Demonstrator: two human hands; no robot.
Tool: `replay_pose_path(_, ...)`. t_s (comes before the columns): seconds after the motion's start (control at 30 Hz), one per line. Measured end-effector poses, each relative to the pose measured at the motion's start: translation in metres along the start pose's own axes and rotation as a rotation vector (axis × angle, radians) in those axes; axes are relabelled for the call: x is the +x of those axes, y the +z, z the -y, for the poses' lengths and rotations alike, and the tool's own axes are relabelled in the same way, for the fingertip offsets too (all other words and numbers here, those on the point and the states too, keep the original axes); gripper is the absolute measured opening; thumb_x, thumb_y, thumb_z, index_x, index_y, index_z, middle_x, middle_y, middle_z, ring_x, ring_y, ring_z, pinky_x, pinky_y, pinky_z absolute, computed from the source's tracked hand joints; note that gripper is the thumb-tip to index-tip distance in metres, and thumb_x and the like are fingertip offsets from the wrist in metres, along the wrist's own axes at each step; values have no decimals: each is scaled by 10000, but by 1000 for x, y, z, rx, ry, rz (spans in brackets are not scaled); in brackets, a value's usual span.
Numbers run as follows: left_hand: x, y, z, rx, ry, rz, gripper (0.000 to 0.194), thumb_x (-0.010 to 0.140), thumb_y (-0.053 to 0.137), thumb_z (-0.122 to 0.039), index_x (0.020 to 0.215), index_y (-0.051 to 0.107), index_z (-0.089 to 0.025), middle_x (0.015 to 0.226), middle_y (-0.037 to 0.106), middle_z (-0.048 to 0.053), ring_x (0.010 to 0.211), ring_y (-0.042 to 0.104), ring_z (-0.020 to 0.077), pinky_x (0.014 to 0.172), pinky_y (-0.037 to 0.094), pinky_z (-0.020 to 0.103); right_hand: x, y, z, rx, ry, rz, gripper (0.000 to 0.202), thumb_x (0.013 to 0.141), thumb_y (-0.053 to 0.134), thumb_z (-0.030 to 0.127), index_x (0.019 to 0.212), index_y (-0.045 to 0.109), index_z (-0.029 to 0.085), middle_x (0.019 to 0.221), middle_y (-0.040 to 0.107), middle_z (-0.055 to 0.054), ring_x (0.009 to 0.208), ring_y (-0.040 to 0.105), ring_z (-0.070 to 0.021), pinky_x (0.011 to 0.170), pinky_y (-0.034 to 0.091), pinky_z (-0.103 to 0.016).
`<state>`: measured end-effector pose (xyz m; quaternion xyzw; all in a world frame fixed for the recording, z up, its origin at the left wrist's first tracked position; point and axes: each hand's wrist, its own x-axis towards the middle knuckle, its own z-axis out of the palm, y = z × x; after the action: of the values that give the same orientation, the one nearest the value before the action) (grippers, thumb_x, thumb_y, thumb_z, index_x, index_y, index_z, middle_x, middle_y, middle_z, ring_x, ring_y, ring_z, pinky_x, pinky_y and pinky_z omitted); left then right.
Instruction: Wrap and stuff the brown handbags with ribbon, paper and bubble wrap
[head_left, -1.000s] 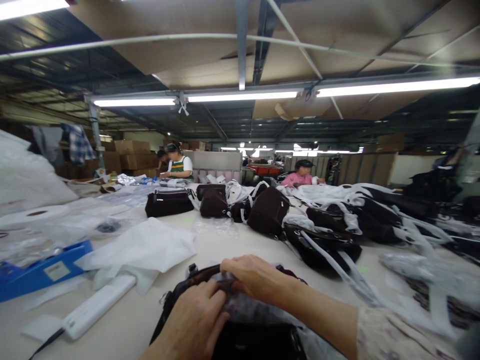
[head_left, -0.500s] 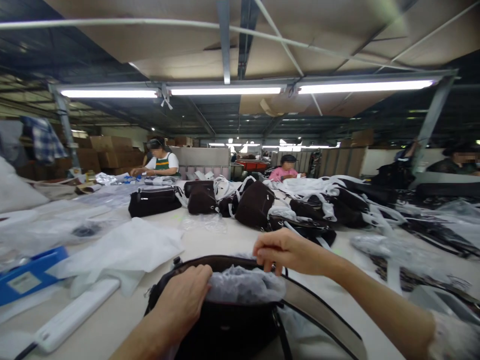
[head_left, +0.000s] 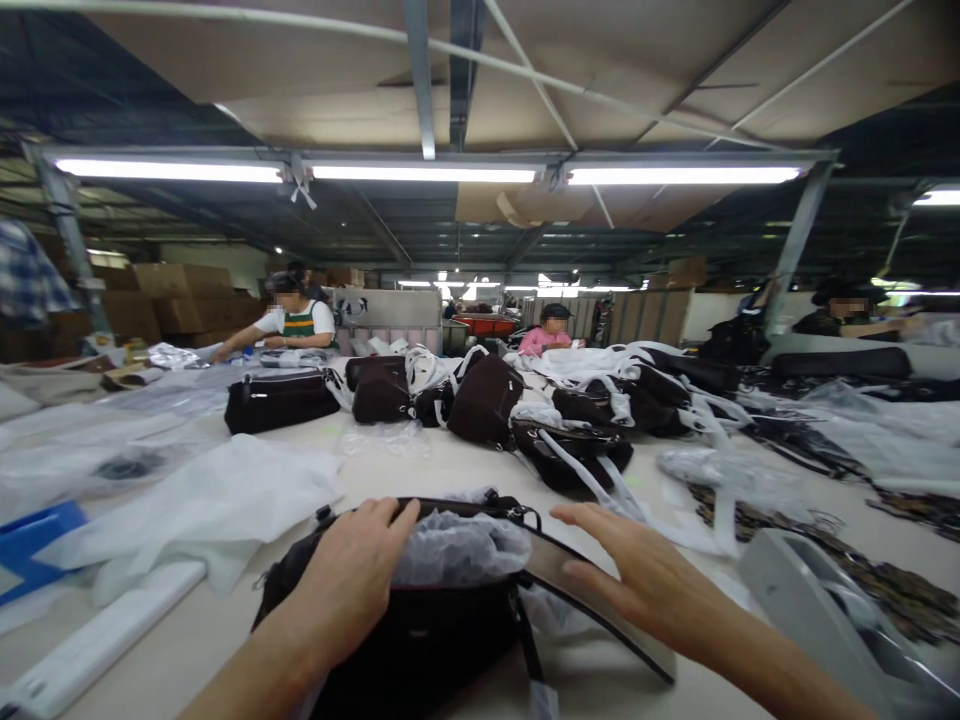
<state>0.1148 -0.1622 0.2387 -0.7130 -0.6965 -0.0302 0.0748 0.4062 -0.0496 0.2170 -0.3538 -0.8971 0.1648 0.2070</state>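
A dark handbag [head_left: 435,640] stands unzipped in front of me, with crumpled translucent plastic stuffing [head_left: 465,548] filling its mouth. My left hand [head_left: 356,565] grips the bag's left upper edge, fingers curled over the rim. On the other side, my right hand [head_left: 626,555] holds nothing; its thumb and fingers are spread above a grey-tan strip with dark edging [head_left: 600,610] that stretches right from the bag. Whether the right fingertips touch this strip, I cannot tell. A dark strap [head_left: 529,640] hangs down the bag's right side.
Several dark bags [head_left: 487,400] with white-wrapped straps lie across the table. White sheets [head_left: 202,485], a blue holder [head_left: 37,545] and a white power strip [head_left: 112,640] are at left. A grey tape dispenser-like object [head_left: 810,610] stands right. Co-workers [head_left: 304,322] sit beyond.
My right hand has left the stuffing at the bag's mouth, moved right and opened over the edged strip. The left hand stays on the bag's rim. My view has turned slightly right.
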Motion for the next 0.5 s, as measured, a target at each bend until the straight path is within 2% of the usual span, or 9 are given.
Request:
replay_pose_path(0.07, 4, -6, -24, -35, 109, -73, 646, 778, 383, 3, 1397, 454, -167, 1329, 549, 141, 1179, 526, 288, 989, 439, 450, -1, 2, -6, 4, 104, 119, 674, 783, 652, 395, 1394, 459, 185, 1387, 538, -168, 1252, 492, -352, 1041, 362, -463)
replay_pose_path(0.13, 13, -5, -50, -109, 214, -115, 557, 857, 455, -125, 1410, 426, -175, 1334, 550, 135, 1180, 522, 294, 991, 438, 462, -1, 4, -12, 16, 182, 219, 794, 714, 703, 355, 1426, 416, 152, 1327, 580, -184, 1184, 537, -351, 995, 398, -448)
replay_pose_path(0.2, 27, 1, -73, -138, 238, -116, 473, 884, 540, -281, 1339, 491, -159, 1252, 596, 143, 1131, 548, 314, 964, 450, 489, 2, 4, -19, 43, 214, 246, 685, 678, 711, 311, 1318, 530, 146, 1127, 671, -136, 1000, 607, -298, 861, 457, -380)
replay_pose_path(0.27, 42, 9, -88, -130, 197, -72, 349, 872, 592, -343, 1155, 602, -138, 1133, 643, 142, 1072, 577, 326, 932, 461, 493, 8, 0, -26, 145, 188, 277, 387, 677, 704, 325, 1020, 672, 148, 863, 671, -53, 784, 597, -216, 684, 447, -297)
replay_pose_path(0.3, 49, 12, -92, -124, 175, -43, 277, 872, 597, -330, 1064, 631, -133, 1085, 658, 140, 1048, 591, 326, 916, 469, 484, 12, -4, -28, 241, 184, 294, 275, 687, 699, 352, 873, 678, 150, 757, 633, -20, 699, 563, -177, 612, 420, -269)
replay_pose_path(0.37, 61, 17, -94, -122, 148, 6, 191, 882, 577, -272, 982, 649, -126, 1038, 680, 145, 1030, 614, 327, 892, 483, 466, 21, -13, -30, 512, 232, 299, 269, 696, 698, 416, 733, 638, 157, 656, 570, 16, 594, 499, -124, 524, 387, -234)
replay_pose_path(0.43, 70, 20, -91, -130, 131, 31, 190, 893, 532, -216, 979, 665, -110, 999, 701, 163, 990, 647, 331, 855, 501, 455, 32, -23, -24, 769, 321, 246, 318, 664, 732, 451, 749, 629, 162, 628, 556, 30, 538, 473, -99, 472, 396, -212)
replay_pose_path(0.5, 79, 21, -85, -143, 112, 53, 229, 900, 495, -206, 955, 690, -99, 959, 716, 187, 949, 673, 344, 824, 511, 450, 46, -31, -12, 912, 336, 198, 351, 628, 773, 450, 763, 638, 156, 625, 572, 28, 510, 482, -88, 443, 418, -200)
